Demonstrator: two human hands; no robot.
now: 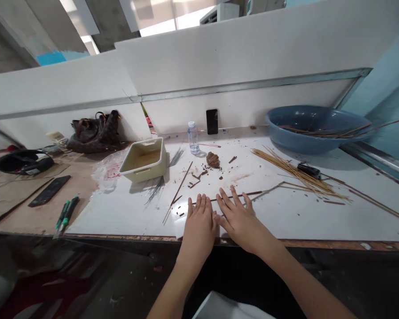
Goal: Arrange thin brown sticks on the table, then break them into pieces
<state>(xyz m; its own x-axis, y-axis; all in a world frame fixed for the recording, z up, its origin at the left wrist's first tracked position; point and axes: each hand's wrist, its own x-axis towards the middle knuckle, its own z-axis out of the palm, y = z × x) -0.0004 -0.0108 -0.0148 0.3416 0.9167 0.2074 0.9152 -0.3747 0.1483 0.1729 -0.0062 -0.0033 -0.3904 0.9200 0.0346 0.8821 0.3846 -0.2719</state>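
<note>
Both hands lie flat, fingers spread, gripping nothing: left hand (pixel 199 221) and right hand (pixel 237 217) press a thin brown paste-coated stick (pixel 226 197) on the white tabletop (pixel 126 212) near its front edge. The stick looks light, soft-skinned and brittle, best rolled under the palms or lifted by its ends.

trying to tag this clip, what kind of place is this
Probably a small craft workbench for hand-rolling incense-like sticks. Both hands, left hand and right hand, lie flat on a thin coated stick; a lump of brown paste and a bundle of bamboo sticks lie nearby.
</note>
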